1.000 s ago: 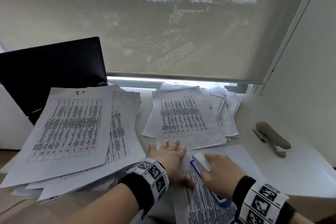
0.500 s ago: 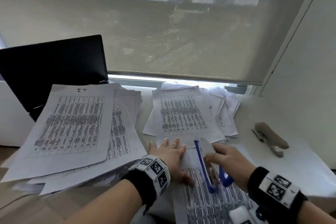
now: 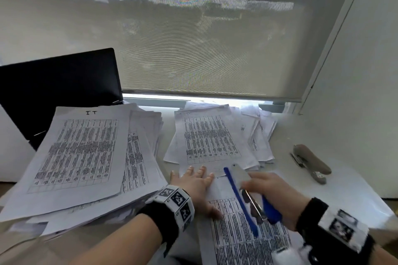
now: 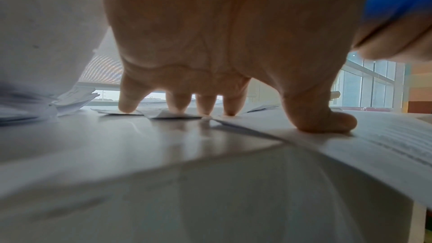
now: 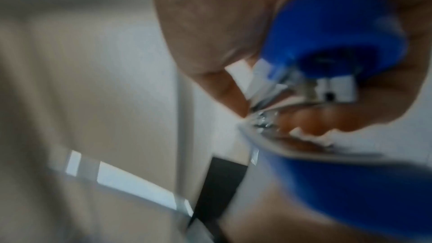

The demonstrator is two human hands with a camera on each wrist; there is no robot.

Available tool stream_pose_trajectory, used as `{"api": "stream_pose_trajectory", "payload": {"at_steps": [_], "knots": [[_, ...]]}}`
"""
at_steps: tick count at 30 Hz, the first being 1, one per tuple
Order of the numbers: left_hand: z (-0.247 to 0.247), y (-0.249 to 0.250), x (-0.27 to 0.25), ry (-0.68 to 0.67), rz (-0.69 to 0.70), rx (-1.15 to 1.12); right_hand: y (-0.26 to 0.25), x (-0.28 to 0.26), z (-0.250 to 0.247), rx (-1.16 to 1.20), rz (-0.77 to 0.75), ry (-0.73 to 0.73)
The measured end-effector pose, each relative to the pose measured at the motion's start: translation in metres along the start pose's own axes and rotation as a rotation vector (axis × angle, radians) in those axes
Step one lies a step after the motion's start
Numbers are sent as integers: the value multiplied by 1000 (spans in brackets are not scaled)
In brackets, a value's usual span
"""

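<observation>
A printed sheet set lies at the near edge of the white desk. My left hand lies flat on its top left corner, fingers spread and straight, thumb pressing the paper. My right hand grips a blue and white stapler, lifted off the sheet and swung open, its blue base hanging away from the white top. In the right wrist view the stapler fills the blurred picture, fingers curled around it.
A tall stack of printed sheets sits at left, partly over a black laptop. A second pile lies behind my hands. A tan stapler rests at right. A window blind hangs behind the desk.
My right hand has lifted the blue stapler off the sheet and turned it, and the stapler has swung open. My left hand stays flat on the paper.
</observation>
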State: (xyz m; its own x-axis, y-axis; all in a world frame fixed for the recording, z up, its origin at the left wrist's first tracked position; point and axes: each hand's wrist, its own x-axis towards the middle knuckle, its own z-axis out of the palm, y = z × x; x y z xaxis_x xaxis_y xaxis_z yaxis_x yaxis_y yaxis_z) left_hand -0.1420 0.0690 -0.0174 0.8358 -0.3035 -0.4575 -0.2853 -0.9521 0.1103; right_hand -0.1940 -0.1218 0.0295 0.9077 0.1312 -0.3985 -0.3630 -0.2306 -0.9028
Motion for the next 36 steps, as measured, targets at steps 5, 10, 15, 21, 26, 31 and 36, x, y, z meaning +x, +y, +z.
{"api": "stream_pose_trajectory", "payload": {"at_steps": [5, 10, 15, 21, 26, 31, 36], "knots": [[2, -1, 2, 2, -4, 6, 15, 12, 9, -781, -262, 205], [3, -2, 3, -14, -3, 21, 26, 24, 8, -756, -207, 220], [3, -2, 4, -14, -1, 17, 24, 32, 4, -655, -129, 191], [-6, 2, 2, 2, 8, 54, 20, 50, -30, -689, -10, 425], [-14, 9, 3, 27, 38, 93, 23, 73, -81, -752, 220, 593], [-16, 9, 8, 10, 34, 107, 15, 104, -106, -777, 145, 668], [-19, 12, 7, 9, 21, 109, -4, 117, -128, -947, -22, 921]]}}
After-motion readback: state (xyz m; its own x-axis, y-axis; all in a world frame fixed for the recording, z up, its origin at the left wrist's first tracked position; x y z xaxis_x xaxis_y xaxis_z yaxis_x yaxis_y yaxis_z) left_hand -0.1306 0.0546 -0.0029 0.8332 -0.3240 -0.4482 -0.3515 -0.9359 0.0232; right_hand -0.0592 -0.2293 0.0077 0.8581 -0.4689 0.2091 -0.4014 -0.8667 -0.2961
